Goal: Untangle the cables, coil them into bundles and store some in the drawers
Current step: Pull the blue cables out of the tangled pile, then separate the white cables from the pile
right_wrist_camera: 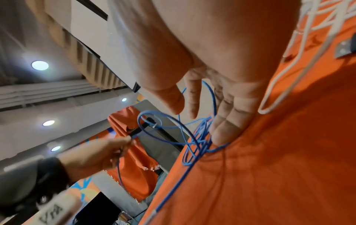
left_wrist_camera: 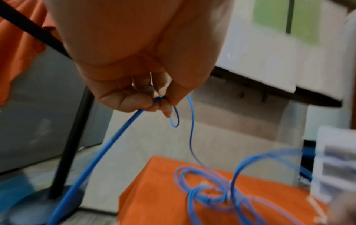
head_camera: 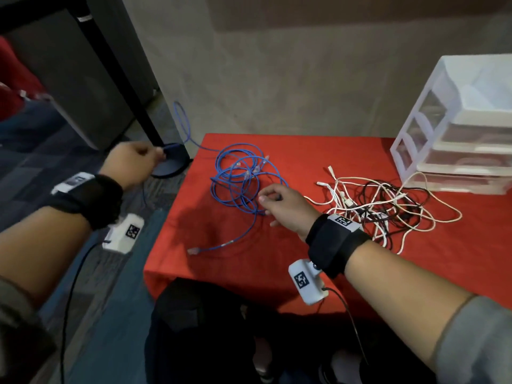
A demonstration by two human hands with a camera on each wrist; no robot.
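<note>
Covering most of the scene, a red tablecloth (head_camera: 318,273) drapes a low table, with grey-blue carpet (head_camera: 91,286) to its left and a beige wall (head_camera: 277,79) behind. At the table's far right corner stands a white plastic drawer unit (head_camera: 454,128) with translucent drawers, all pushed in. A black stand (head_camera: 130,87) rises at a slant from a round base on the floor, just left of the table.

In front of the drawer unit lies a tangle of white and black cables (head_camera: 382,209), spread loosely over the cloth and touching the unit's lowest drawer front. Left of that heap, near the table's far left corner, sits the blue network cable (head_camera: 238,178), looped in several overlapping rings with clear plugs showing among them; one end with its plug trails toward the near edge, and another strand runs off the table's left side.

The left hand (head_camera: 133,162) hovers off the table by the stand's base, thumb and fingers pinching the blue strand, which hangs in a small loop below the fingertips in the left wrist view. The right hand (head_camera: 285,206) rests over the right side of the blue loops, fingers fairly straight and relaxed, the lower fingertips (right_wrist_camera: 221,137) pressing the strands against the cloth, thumb apart from them.
</note>
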